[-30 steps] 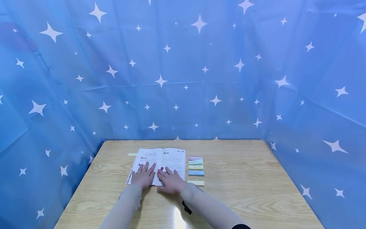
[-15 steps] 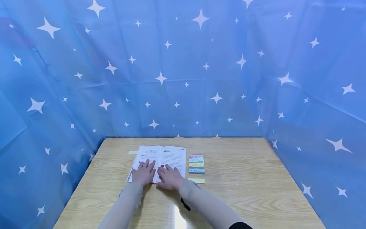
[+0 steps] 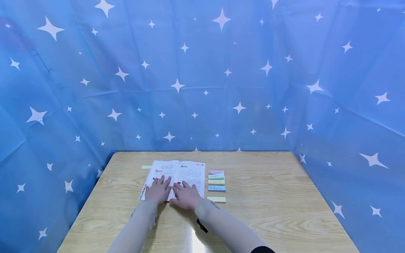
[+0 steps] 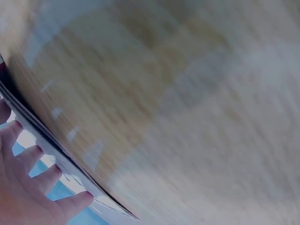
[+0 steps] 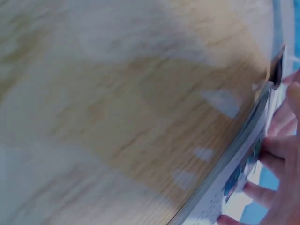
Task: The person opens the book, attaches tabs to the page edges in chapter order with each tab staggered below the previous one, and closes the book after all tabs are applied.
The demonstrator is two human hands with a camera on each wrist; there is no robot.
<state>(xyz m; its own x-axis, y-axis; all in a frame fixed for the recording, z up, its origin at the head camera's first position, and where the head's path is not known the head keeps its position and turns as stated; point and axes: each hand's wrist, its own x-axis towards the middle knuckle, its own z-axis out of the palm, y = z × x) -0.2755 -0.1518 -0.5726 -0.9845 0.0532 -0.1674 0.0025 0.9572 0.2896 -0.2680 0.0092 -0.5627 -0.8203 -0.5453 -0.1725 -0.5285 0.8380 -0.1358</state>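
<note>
An open book [image 3: 193, 174] with printed pages lies at the left-middle of the table. My left hand [image 3: 157, 192] rests on the lower part of its left page, fingers spread. On the right page lies my right hand [image 3: 187, 196], its fingers straight and its thumb close to the spine at the lower edge. The left wrist view shows the left fingers [image 4: 47, 179] spread across the page beside the book's edge [image 4: 61, 152]. In the right wrist view, the right fingers [image 5: 258, 193] reach over printed text and a coloured picture. The hands cover the lower middle of both pages.
Right of the book lie a pink strip [image 3: 216, 172], a green strip [image 3: 216, 176], a yellow strip [image 3: 216, 182] and a blue strip [image 3: 216, 188], with writing on them. A pale yellow pad [image 3: 217, 200] sits below. Another pale strip [image 3: 146, 167] shows beside the book's upper left. Starry blue cloth [image 3: 202, 77] surrounds the wooden table [image 3: 269, 196].
My right hand has slid slightly left, toward the spine. The left hand stays on its page. The head view has shifted a little; the book and strips keep their places on the table.
</note>
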